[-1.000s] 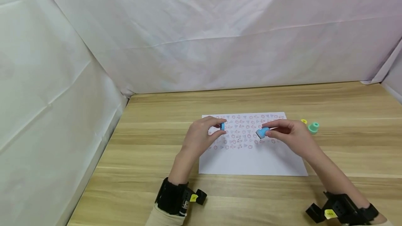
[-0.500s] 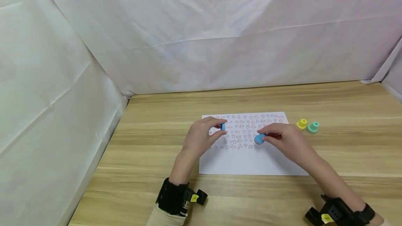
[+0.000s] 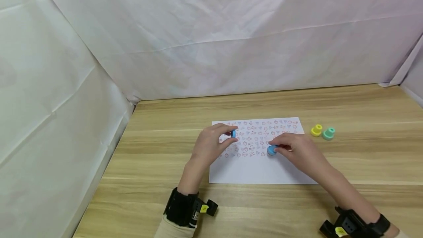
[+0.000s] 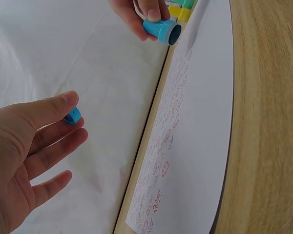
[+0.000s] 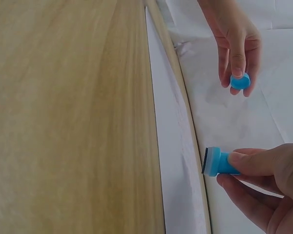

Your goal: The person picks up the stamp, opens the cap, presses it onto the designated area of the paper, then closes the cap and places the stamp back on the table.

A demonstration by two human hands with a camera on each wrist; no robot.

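Note:
A white sheet of paper printed with rows of small red and blue stamp marks lies on the wooden table. My right hand pinches a blue stamp, face down just over the sheet's stamped rows. My left hand pinches a small blue cap between thumb and fingers above the sheet's left part. Whether the stamp touches the paper I cannot tell.
A yellow stamp and a green stamp stand on the table just right of the sheet. White cloth walls close off the back and left. Black wrist mounts sit on both forearms.
My right hand has brought the blue stamp down and to the left, turning its face toward the paper. The left hand with the cap has stayed put.

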